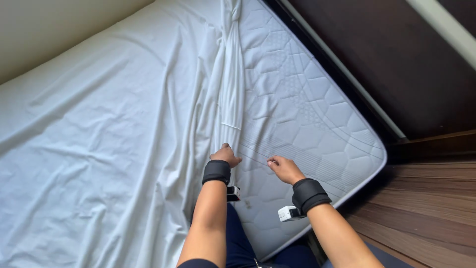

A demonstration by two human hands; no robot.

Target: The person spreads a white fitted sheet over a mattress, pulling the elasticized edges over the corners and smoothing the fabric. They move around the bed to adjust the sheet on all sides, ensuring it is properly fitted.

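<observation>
A: Near the middle of the bed, left hand (225,155) sits on the gathered edge of the white sheet (99,139); fingers curled around that bunched fold, which runs away up the bed as a twisted rope (231,74). Right hand (284,168) hovers just right of it, thumb and forefinger pressed together, seemingly pinching a thin fold or seam. Too small to confirm.

B: Where does the sheet lie overall?

A: Covers the left portion of the mattress (317,114), wrinkled. The right portion, with the near-right corner (379,159), is bare quilted surface. Wooden floor (426,198) beyond that corner, dark frame (396,64) along the far right side.

B: Judgement on handling?

A: My reading: the twisted rope needs undoing first. Hands should move well apart along the edge, so the fabric spreads flat rather than dragging as a cord. Pull low and across toward the bare side, even tension in both hands, otherwise the left-side wrinkles deepen. Black wrist bands (216,171) on both arms, each with a small device; keep them off the fabric to avoid snagging.
</observation>
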